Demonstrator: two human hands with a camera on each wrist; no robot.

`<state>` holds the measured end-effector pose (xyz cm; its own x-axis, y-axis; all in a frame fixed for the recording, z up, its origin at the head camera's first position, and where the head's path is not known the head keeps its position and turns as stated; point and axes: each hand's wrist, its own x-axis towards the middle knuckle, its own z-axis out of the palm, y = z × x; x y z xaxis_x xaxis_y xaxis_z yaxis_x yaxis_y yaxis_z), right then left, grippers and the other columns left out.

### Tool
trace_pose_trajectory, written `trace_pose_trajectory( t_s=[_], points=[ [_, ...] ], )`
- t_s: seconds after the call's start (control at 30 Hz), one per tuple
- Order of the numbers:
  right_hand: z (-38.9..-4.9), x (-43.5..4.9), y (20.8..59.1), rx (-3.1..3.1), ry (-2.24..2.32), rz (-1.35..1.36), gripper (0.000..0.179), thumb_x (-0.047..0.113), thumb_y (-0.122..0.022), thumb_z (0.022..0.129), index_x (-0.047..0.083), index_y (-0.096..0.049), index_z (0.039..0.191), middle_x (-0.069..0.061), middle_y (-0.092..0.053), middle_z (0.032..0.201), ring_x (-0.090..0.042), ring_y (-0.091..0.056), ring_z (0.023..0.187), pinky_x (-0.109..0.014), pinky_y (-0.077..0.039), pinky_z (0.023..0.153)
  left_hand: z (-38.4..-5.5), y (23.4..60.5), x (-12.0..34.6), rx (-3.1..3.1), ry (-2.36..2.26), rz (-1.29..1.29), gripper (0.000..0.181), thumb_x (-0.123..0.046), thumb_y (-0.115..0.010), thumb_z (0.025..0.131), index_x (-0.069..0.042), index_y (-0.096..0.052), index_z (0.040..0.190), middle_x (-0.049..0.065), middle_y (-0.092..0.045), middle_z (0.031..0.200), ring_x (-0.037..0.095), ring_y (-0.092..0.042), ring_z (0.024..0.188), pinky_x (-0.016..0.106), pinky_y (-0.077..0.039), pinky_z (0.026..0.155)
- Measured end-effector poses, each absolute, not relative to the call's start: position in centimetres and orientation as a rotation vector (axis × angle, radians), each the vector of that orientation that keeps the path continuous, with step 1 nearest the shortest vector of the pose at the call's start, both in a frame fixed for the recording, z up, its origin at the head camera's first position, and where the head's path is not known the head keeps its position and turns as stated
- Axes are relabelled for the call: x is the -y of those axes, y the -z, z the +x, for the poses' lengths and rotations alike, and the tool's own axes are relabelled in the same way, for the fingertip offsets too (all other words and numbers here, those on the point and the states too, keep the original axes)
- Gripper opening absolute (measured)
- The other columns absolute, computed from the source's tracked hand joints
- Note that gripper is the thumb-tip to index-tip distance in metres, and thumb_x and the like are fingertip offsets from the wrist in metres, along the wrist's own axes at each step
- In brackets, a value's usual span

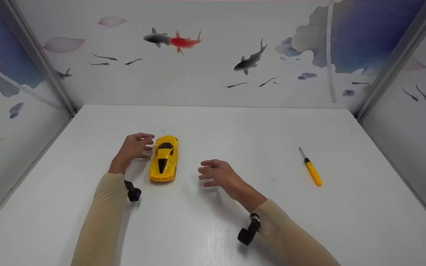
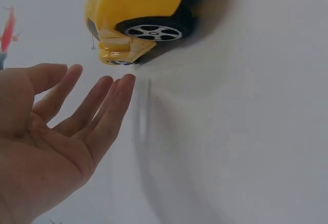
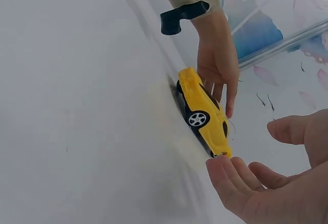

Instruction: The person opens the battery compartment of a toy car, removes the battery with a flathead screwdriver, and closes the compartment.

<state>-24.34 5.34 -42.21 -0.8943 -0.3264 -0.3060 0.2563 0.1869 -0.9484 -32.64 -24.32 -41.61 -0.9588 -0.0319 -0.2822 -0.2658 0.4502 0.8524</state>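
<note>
While the left hand (image 1: 131,149) and right hand (image 1: 221,175) both spread loosely, holding nothing, the yellow car (image 1: 164,155) sits between them, just beside the left; gripping it well likely calls for even, gentle contact from both sides.

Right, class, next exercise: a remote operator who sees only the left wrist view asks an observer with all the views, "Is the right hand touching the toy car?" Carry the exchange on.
Observer: No, the head view shows a gap between the right hand and the yellow toy sports car.
Operator: Is there a tool about?
Observer: Yes, a yellow-handled screwdriver lies on the white table, to the right of that hand.
Operator: Which way does its metal shaft point?
Observer: Toward the back wall, slanting a little to the left.
</note>
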Motion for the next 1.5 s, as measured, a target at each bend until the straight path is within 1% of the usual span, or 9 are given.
trace_pose_trajectory(
  t_s=[0.1,0.17,0.3,0.43,0.7,0.8,0.97,1.17,1.5],
  points=[
    [-24.5,-4.1,42.5,-1.938,1.788,0.032,0.049,0.025,-0.063,0.098,0.002,-0.052,0.14,-0.015,-0.061,0.137,-0.024,-0.067,0.117,-0.035,-0.057,0.098,-32.9,41.7,24.2,-2.463,-1.501,-0.274,0.045,-0.029,-0.044,0.108,-0.012,-0.045,0.15,0.017,-0.049,0.149,0.032,-0.056,0.131,0.038,-0.056,0.1],
    [-24.5,-3.4,42.8,-1.854,1.827,0.072,0.048,0.023,-0.062,0.099,0.002,-0.052,0.14,-0.015,-0.062,0.137,-0.025,-0.067,0.118,-0.036,-0.057,0.099,-33.0,41.7,24.1,-2.456,-1.485,-0.275,0.047,-0.029,-0.045,0.107,-0.013,-0.044,0.151,0.017,-0.047,0.151,0.032,-0.055,0.132,0.038,-0.055,0.101],
    [-24.4,-2.4,43.4,-1.697,1.872,0.093,0.052,0.024,-0.061,0.099,0.0,-0.047,0.144,-0.018,-0.063,0.135,-0.027,-0.065,0.122,-0.038,-0.055,0.102,-33.3,41.7,23.9,-2.44,-1.46,-0.246,0.051,-0.03,-0.046,0.107,-0.014,-0.039,0.154,0.017,-0.042,0.156,0.033,-0.052,0.135,0.04,-0.055,0.102],
    [-24.4,-1.5,44.0,-1.537,1.924,0.131,0.058,0.027,-0.059,0.101,0.002,-0.039,0.15,-0.02,-0.064,0.132,-0.03,-0.065,0.122,-0.04,-0.054,0.104,-33.2,41.8,23.8,-2.432,-1.444,-0.224,0.053,-0.031,-0.046,0.107,-0.016,-0.034,0.157,0.016,-0.039,0.159,0.033,-0.05,0.137,0.041,-0.055,0.102],
    [-24.0,0.8,44.5,-1.369,1.978,0.208,0.063,0.025,-0.06,0.1,0.002,-0.034,0.153,-0.022,-0.068,0.124,-0.033,-0.069,0.113,-0.041,-0.058,0.097,-33.4,41.9,23.3,-2.486,-1.345,-0.17,0.054,-0.032,-0.044,0.108,-0.015,-0.031,0.158,0.019,-0.039,0.158,0.034,-0.05,0.138,0.047,-0.051,0.107],
    [-23.9,1.4,44.5,-1.349,1.992,0.223,0.064,0.025,-0.059,0.101,0.002,-0.032,0.154,-0.023,-0.067,0.124,-0.033,-0.07,0.112,-0.041,-0.058,0.096,-33.4,41.8,23.1,-2.488,-1.298,-0.144,0.056,-0.032,-0.043,0.108,-0.015,-0.028,0.159,0.02,-0.038,0.159,0.035,-0.048,0.139,0.047,-0.048,0.11],
    [-24.2,2.1,44.5,-1.353,2.005,0.247,0.063,0.025,-0.059,0.1,0.002,-0.034,0.153,-0.023,-0.065,0.126,-0.032,-0.07,0.11,-0.04,-0.059,0.094,-33.7,42.1,23.0,-2.493,-1.256,-0.102,0.057,-0.031,-0.041,0.109,-0.012,-0.024,0.16,0.021,-0.035,0.16,0.036,-0.046,0.141,0.048,-0.045,0.112],
    [-24.3,2.7,44.5,-1.443,1.98,0.251,0.059,0.023,-0.062,0.099,0.001,-0.038,0.149,-0.02,-0.067,0.123,-0.029,-0.072,0.105,-0.039,-0.061,0.09,-33.5,42.0,23.0,-2.499,-1.22,-0.128,0.057,-0.032,-0.042,0.108,-0.011,-0.026,0.159,0.021,-0.036,0.16,0.035,-0.046,0.14,0.047,-0.044,0.114],
    [-24.1,3.3,44.7,-1.696,1.897,0.268,0.049,0.026,-0.068,0.096,0.007,-0.047,0.137,-0.012,-0.074,0.103,-0.021,-0.076,0.083,-0.032,-0.063,0.076,-32.9,41.7,22.7,-2.451,-1.188,-0.183,0.061,-0.036,-0.043,0.107,-0.007,-0.026,0.158,0.021,-0.04,0.156,0.033,-0.047,0.138,0.045,-0.042,0.117]
  ],
)
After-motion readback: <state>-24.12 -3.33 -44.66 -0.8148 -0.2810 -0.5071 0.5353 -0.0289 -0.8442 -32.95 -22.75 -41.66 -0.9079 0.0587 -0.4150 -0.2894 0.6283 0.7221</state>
